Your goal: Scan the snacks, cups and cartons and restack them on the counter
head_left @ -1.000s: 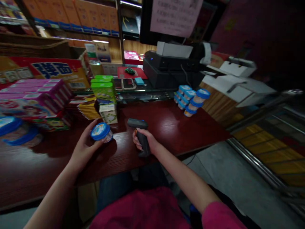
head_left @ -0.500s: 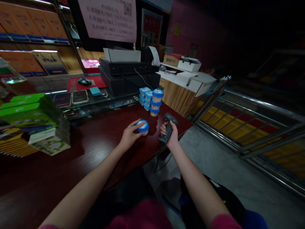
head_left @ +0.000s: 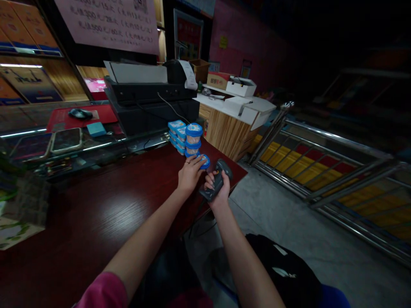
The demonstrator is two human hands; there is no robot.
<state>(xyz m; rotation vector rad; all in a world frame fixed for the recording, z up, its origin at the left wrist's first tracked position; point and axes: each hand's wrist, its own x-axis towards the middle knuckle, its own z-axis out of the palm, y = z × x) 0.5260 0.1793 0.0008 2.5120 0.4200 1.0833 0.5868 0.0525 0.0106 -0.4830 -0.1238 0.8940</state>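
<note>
My left hand (head_left: 190,173) is closed over a small round tub (head_left: 204,161) with a blue lid, beside the other tubs on the dark red tabletop (head_left: 128,184). My fingers hide part of that tub. Right behind it rises a stack of round blue-lidded tubs (head_left: 193,140). Smaller rectangular blue-lidded tubs (head_left: 177,133) are stacked to the left of that column. My right hand (head_left: 220,188) grips the handle of a dark barcode scanner (head_left: 219,177) above the table's right edge.
A black cash drawer (head_left: 154,109) and a receipt printer (head_left: 176,72) stand behind the tubs. On the left are a mouse (head_left: 80,114), a phone (head_left: 67,140) and a green carton (head_left: 19,214). A metal railing (head_left: 337,145) runs along the right, beyond the grey floor.
My left hand has carried the round tub away from me, up to the stacked tubs. My right hand still holds the barcode scanner. The view has turned right.
</note>
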